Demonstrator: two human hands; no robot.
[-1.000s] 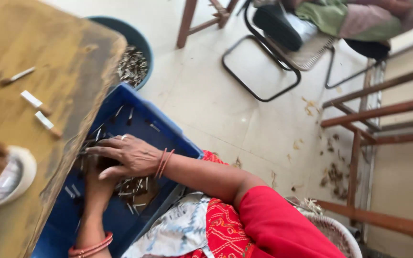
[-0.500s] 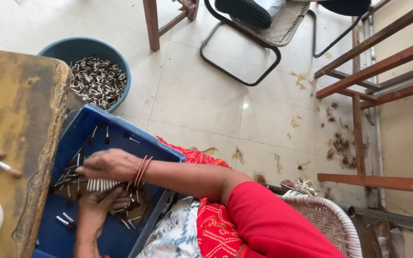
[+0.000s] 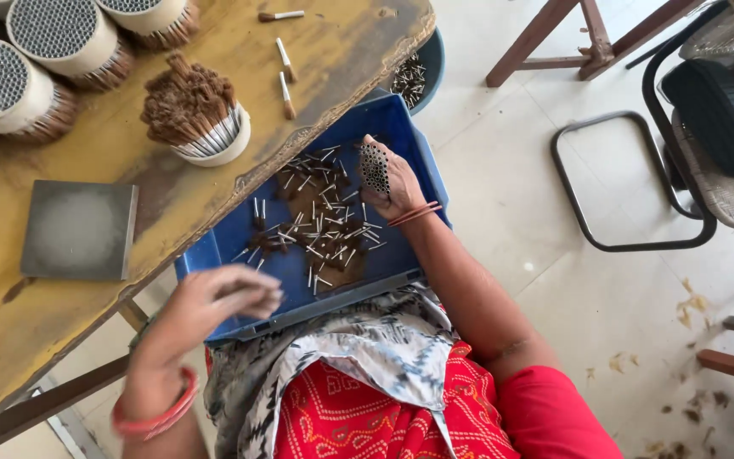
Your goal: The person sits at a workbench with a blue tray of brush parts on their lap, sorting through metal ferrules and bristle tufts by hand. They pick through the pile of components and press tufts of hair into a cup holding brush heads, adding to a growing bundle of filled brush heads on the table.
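A blue plastic tray (image 3: 214, 255) rests on my lap, holding several loose thin white tubes (image 3: 324, 229) and brown powder. My right hand (image 3: 397, 183) is at the tray's far right corner, closed around a small bundle of tubes (image 3: 375, 167) seen end-on. My left hand (image 3: 210, 306) hovers over the tray's near left edge, blurred, fingertips pinched together; whether it holds anything I cannot tell. Red bangles are on both wrists.
A worn yellow wooden table (image 3: 87, 136) stands left, with round tube bundles (image 3: 53, 34), one bundle with brown tips (image 3: 193, 115), a grey square slab (image 3: 78, 229) and loose tubes (image 3: 286, 85). A blue tub (image 3: 422, 72) sits behind it. A black metal chair (image 3: 707, 127) is at right.
The view swung to show the table top. My right hand moved from the tray's middle to its far right corner and now grips a bundle. My left hand lifted toward the near edge.
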